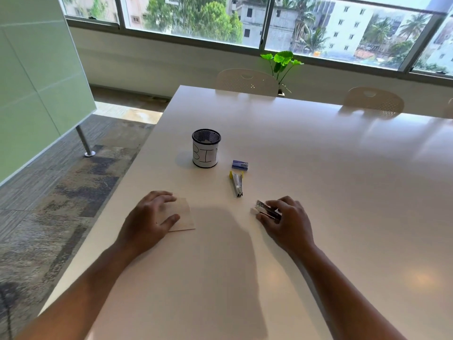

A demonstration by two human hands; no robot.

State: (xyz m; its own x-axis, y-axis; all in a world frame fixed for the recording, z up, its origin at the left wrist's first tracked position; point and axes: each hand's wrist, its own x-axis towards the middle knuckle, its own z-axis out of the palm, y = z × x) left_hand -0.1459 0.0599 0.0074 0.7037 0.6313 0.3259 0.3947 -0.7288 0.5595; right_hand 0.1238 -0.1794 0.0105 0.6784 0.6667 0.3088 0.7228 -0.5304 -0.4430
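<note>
On the long white table (318,168) by the window, the right hand (286,219) curls its fingers round a small dark-and-silver metal tool (266,209) low over the tabletop. At its nine o'clock the left hand (149,217) rests with relaxed fingers on a tan card (183,217). At the tool's twelve o'clock lies a yellow-ended stapler (237,184) with a blue staple box (240,165) beyond it, and at eleven o'clock stands a black mesh cup (206,149) lettered BIN, with something pale inside, too unclear to name.
</note>
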